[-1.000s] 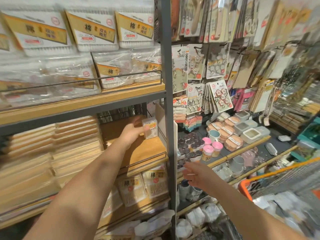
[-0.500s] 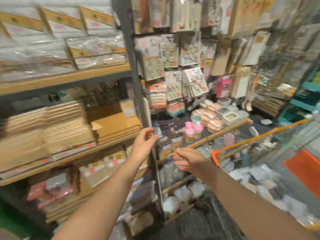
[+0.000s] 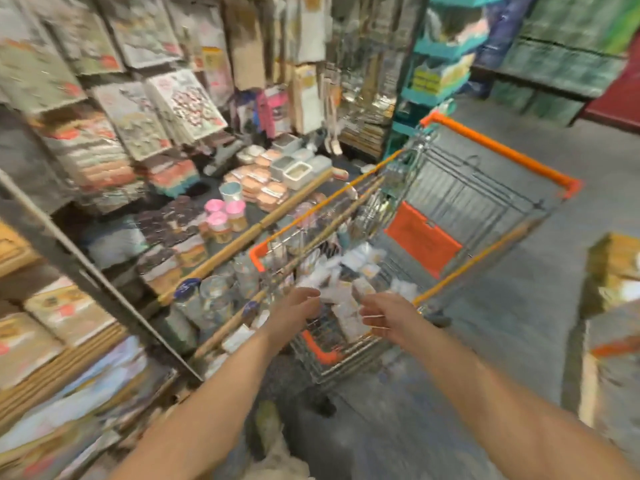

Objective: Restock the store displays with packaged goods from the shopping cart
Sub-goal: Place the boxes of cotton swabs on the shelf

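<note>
Shelving (image 3: 242, 237) with hanging cards and jars lines the left side. Shopping cart (image 3: 498, 152), orange-trimmed wire, stands on the floor beside it, holding pale packaged goods (image 3: 346, 268) heaped at its near end. Left hand (image 3: 294, 313) and right hand (image 3: 388, 315) reach over that end, both grips released, fingers loose, holding nothing.
</note>
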A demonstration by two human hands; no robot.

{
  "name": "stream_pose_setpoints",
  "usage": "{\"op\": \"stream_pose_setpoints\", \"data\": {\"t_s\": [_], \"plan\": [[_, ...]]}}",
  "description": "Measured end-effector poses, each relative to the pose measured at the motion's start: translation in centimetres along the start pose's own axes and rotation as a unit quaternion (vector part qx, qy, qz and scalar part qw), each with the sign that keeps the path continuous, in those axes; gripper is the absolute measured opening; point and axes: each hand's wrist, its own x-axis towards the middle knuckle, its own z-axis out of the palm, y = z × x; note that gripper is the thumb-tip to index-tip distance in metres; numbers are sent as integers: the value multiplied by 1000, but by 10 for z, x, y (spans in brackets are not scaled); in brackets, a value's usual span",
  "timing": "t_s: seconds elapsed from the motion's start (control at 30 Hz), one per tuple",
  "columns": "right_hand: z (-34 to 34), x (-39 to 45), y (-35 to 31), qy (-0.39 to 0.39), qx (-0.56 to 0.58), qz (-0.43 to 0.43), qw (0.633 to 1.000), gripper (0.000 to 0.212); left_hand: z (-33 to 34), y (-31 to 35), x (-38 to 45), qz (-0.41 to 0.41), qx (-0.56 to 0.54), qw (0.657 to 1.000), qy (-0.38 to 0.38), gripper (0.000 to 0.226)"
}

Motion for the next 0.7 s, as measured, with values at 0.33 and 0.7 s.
{"op": "stream_pose_setpoints", "data": {"t_s": [0.33, 0.7], "plan": [[-37, 106, -3, 54, 59, 74, 994, 19, 48, -8, 134, -136, -23, 988, -69, 17], [-54, 254, -3, 21, -135, 95, 986, 32, 34, -39, 266, -250, -6, 966, -70, 18]]}}
